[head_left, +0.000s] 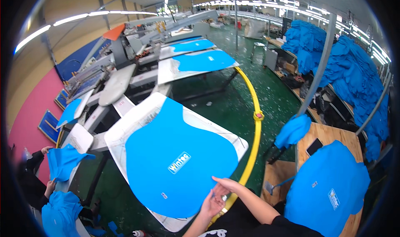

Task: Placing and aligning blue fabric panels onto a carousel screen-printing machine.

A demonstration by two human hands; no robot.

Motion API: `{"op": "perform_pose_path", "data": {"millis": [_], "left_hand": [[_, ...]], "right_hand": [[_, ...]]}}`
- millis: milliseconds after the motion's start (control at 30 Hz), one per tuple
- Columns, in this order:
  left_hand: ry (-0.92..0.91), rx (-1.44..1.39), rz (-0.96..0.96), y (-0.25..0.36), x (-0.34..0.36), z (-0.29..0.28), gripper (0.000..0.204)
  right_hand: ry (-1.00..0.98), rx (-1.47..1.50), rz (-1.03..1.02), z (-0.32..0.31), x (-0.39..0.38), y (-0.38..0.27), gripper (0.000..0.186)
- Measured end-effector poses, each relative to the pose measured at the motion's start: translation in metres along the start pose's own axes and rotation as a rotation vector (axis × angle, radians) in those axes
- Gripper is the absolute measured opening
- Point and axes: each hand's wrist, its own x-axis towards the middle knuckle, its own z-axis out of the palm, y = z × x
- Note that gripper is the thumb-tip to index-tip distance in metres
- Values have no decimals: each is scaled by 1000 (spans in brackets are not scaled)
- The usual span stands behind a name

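Note:
A blue fabric panel (146, 153) with a white printed label lies flat on a white printing pallet (116, 130) in front of me. My left hand (212, 204) is at the panel's near right edge, palm turned up and fingers apart. Crossing close beside it, my right hand (226, 185) has its fingers stretched out over the fabric's edge. I see nothing held in either hand. A small shiny thing shows near the hands, too small to make out. On the right, more printed blue panels (308, 195) lie on a wooden table (335, 133).
A yellow rail (255, 137) curves past the pallet. Farther pallets with blue panels (204, 61) belong to the printing machine (121, 49). At left, a co-worker's hands (49, 187) hold blue fabric (66, 162). A phone (314, 146), a post (321, 70) and blue fabric heaps (354, 78) are at right.

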Motion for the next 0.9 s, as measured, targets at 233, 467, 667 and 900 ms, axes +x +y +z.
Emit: {"op": "perform_pose_path", "data": {"millis": [233, 467, 667, 900], "left_hand": [[91, -99, 90, 13, 5, -49, 29], [-297, -1, 68, 23, -14, -26, 20], [-677, 126, -77, 59, -21, 8, 37], [56, 271, 388, 70, -16, 9, 60]], "right_hand": [[-172, -359, 201, -7, -6, 31, 92], [-337, -130, 162, 4, -4, 22, 95], [-359, 682, -214, 9, 0, -19, 62], [19, 1424, -370, 17, 37, -91, 38]]}}
